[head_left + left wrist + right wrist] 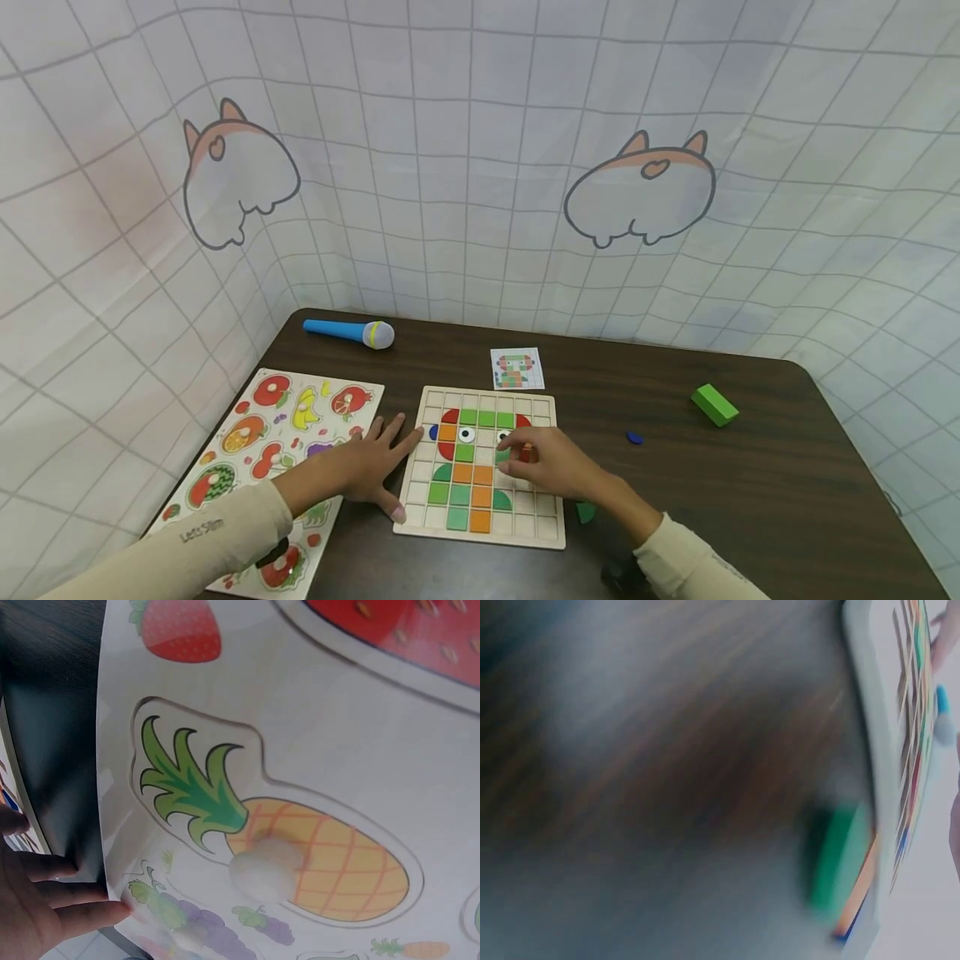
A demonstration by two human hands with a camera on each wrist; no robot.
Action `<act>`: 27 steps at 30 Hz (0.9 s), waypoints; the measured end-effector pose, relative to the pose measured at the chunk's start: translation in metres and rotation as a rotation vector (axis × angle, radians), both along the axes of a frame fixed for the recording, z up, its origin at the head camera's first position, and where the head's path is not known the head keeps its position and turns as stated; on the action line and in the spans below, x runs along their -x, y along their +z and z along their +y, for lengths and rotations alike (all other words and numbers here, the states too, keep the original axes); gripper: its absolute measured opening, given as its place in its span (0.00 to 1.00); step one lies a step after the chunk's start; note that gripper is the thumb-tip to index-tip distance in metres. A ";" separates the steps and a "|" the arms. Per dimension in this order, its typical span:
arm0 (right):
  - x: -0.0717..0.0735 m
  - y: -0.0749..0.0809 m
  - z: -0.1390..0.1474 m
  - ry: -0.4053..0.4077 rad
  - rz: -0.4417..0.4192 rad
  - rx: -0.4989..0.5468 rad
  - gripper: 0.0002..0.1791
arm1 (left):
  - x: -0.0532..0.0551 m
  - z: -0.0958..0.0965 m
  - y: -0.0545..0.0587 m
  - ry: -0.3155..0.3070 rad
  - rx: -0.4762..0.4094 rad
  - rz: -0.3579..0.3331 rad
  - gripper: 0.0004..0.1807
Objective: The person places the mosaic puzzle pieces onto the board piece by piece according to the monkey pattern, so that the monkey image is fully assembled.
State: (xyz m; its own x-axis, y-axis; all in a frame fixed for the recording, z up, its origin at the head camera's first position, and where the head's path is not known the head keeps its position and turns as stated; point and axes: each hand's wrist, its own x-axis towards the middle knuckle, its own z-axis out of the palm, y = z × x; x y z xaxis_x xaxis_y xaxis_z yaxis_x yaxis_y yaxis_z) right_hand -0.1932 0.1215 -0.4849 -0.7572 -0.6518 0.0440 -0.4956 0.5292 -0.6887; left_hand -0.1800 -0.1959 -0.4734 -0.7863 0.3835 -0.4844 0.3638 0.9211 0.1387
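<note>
A wooden grid board holds flat colored tiles: orange squares, green squares, quarter-round pieces and round eye pieces. My left hand is spread, with an index fingertip and the thumb at the board's left edge. Its other fingers lie over the border of the fruit puzzle. Over the board's right half, my right hand bends thumb and index finger around a green tile. That hand partly covers an eye piece and red pieces.
The fruit knob puzzle lies at left, a toy microphone behind it. A pattern card is beyond the board. To the right are a green block, a blue piece and a green piece near the board.
</note>
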 end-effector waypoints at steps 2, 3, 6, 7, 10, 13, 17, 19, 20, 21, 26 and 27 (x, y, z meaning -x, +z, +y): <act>-0.003 0.000 0.018 -0.008 -0.010 0.015 0.14 | -0.001 0.000 0.000 0.000 0.001 -0.004 0.67; -0.005 -0.001 0.027 -0.016 -0.010 0.019 0.14 | -0.001 0.000 0.000 -0.001 0.002 -0.004 0.67; -0.010 -0.002 0.052 -0.048 -0.014 0.019 0.13 | -0.001 0.000 0.000 0.002 0.003 -0.005 0.67; -0.012 -0.002 0.060 -0.061 -0.011 0.012 0.13 | -0.001 0.000 -0.001 0.002 0.003 -0.004 0.67; -0.018 -0.006 0.078 -0.093 -0.006 -0.011 0.12 | -0.001 -0.001 -0.002 0.006 0.002 -0.002 0.67; -0.024 -0.010 0.090 -0.118 0.001 -0.053 0.12 | 0.000 -0.001 -0.003 0.008 0.006 0.001 0.67; -0.029 -0.015 0.097 -0.157 0.035 -0.114 0.14 | 0.000 -0.001 -0.004 0.008 0.011 0.000 0.67; -0.031 -0.015 0.096 -0.179 0.058 -0.134 0.14 | 0.000 -0.001 -0.003 0.007 0.010 -0.001 0.67; -0.031 -0.015 0.096 -0.190 0.066 -0.141 0.13 | 0.000 -0.001 -0.003 0.006 0.008 -0.002 0.67; -0.032 -0.015 0.095 -0.200 0.073 -0.147 0.13 | 0.000 -0.001 -0.002 0.005 0.005 -0.003 0.67; -0.031 -0.012 0.089 -0.234 0.082 -0.187 0.10 | -0.001 -0.001 -0.001 0.000 -0.007 -0.003 0.67; -0.031 -0.012 0.088 -0.238 0.079 -0.194 0.10 | -0.001 -0.001 -0.001 -0.001 -0.008 -0.002 0.67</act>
